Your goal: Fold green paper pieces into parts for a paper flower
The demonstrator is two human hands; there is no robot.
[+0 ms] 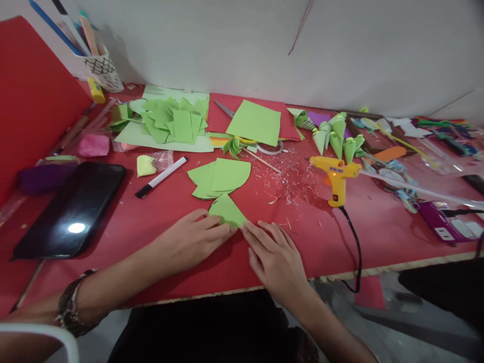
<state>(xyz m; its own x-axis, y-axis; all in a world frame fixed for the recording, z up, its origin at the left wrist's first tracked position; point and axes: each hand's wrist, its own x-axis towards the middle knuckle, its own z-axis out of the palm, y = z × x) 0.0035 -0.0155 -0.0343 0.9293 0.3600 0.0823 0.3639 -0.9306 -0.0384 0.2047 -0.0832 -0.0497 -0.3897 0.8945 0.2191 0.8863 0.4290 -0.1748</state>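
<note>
A quarter-circle piece of green paper point(228, 210) lies on the red tabletop in front of me. My left hand point(196, 234) has its fingers bent over the lower edge of this piece; the thumb is not clearly visible. At the right corner, the fingertips of my right hand point(274, 252) touch the paper, fingers stretched out and thumb apart from it. Just beyond lies an overlapping pile of similar green paper pieces point(230, 174), with dark lines along some edges. A white marker point(162, 177) with a black cap rests left of the pile.
A yellow glue gun point(336, 179) stands at right, its cord over the table edge. Rolled green paper cones point(338, 136), green paper cuttings point(183, 126) and a green sheet point(257, 121) line the back. A black phone point(71, 209) and a pen cup point(102, 70) are left.
</note>
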